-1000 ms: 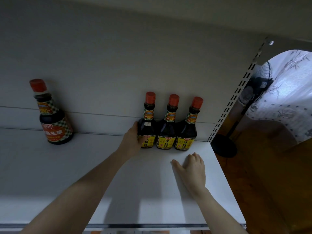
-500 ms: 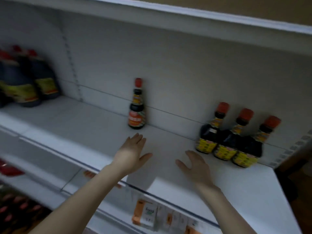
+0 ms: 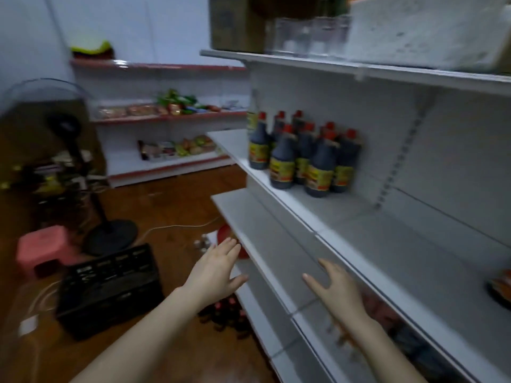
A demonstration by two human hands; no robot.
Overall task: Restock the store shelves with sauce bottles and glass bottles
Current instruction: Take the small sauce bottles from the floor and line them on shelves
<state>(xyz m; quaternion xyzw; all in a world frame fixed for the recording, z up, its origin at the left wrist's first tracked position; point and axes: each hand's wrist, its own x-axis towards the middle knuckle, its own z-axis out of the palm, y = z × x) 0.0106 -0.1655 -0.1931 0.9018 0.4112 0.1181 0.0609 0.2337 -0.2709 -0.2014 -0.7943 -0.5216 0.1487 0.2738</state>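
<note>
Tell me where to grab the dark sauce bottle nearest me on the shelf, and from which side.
Grip the nearest sauce bottle by its narrow neck just under the red cap, coming from the aisle side. It stands upright near the front of the shelf, with other bottles packed close behind it, so probably only the aisle side is free.

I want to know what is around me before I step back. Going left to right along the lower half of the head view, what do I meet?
pink stool → black crate → left hand → right hand. Both hands are empty with fingers spread.
</note>
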